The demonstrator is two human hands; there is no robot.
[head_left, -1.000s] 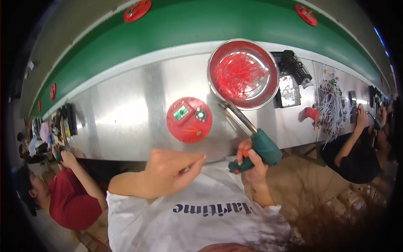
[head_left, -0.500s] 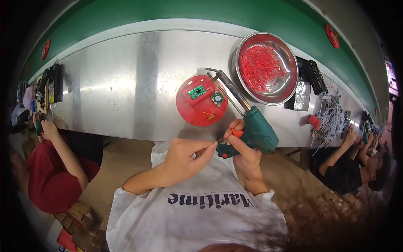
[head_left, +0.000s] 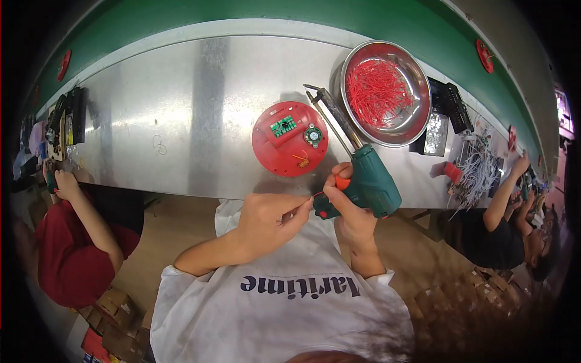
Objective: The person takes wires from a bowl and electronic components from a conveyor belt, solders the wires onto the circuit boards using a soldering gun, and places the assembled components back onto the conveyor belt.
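Observation:
My right hand (head_left: 354,218) is wrapped round a dark green soldering gun (head_left: 376,181) with an orange trigger; its metal tip points away over the table. A thin red wire (head_left: 318,193) is pinched between the fingertips of my left hand (head_left: 266,221), right beside the gun's handle. The wire's far end is hidden at my right fingers. Just beyond my hands lies a round red plastic housing (head_left: 272,160) on the table. It carries a green circuit board (head_left: 282,126), a round green-rimmed part (head_left: 313,136) and a little bundle of orange-yellow wires (head_left: 302,160).
A steel bowl (head_left: 419,124) of short red wires (head_left: 378,91) stands beyond the gun. Black boxes (head_left: 451,109) and a heap of white wires (head_left: 478,163) lie farther right on the metal table (head_left: 145,133). People work at left (head_left: 78,236) and right (head_left: 490,236).
The view has shifted slightly. My right hand with the soldering gun has come a little closer to my left, and less of the red wire shows between them. At right a co-worker's arm has risen.

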